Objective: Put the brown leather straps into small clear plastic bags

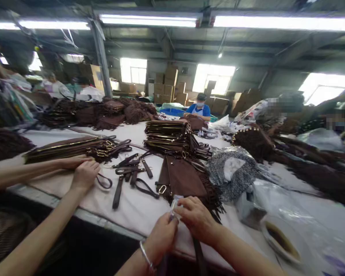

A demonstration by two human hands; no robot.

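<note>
Across the pale cloth-covered worktop (140,212), a stack of brown, gold-zipped pouches (166,136) could topple if knocked. Near the front edge lies a brown, fringed, flat bag (184,176); a careless forearm might shove it askew. A long dark strap (199,255) hanging over that edge could snag. Beside the bag, the left hand (163,232) and right hand (197,216) pinch a small whitish piece (176,202), perhaps plastic, which loose fingertips could drop.

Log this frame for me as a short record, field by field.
Left hand: pinching a small pale item, kind unclear
Right hand: fingers against the same item
Just beyond: fringed brown bag
Left of bag: loose straps
Farther back: stacked bags
Beside: another person's hands, left of the straps
</note>
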